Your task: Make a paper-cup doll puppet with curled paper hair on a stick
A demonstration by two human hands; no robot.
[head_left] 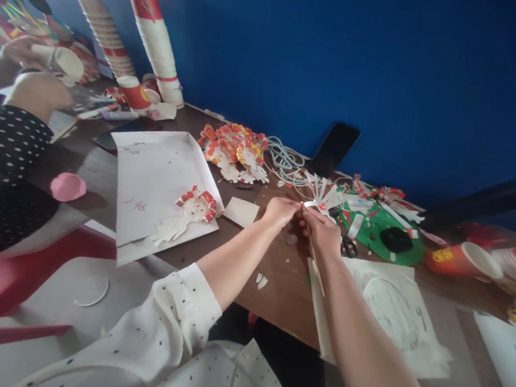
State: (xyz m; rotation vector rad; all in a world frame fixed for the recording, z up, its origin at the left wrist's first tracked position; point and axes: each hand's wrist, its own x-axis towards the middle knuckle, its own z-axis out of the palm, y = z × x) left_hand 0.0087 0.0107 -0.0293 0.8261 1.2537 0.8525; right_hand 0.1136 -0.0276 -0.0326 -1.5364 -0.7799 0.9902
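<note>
My left hand (283,212) is closed, its fingertips pinching the end of a narrow strip on a white paper cut-out (324,192) with fanned strips. Right beside it, my right hand (324,230) is closed around a thin wooden stick (318,265), which slants down along the wrist. The fingertips of both hands meet at the strip, and the exact contact is partly hidden. Black-handled scissors (350,246) lie just right of my right hand. A small blank card (241,212) is on the table left of my hands.
A white box lid (153,168) carries a finished lion-like paper figure (197,206). More figures (237,148) are piled behind it, near a cable (284,157) and a phone (337,146). Cup stacks (156,45) stand left; a co-worker's hands (27,53) hold a cup.
</note>
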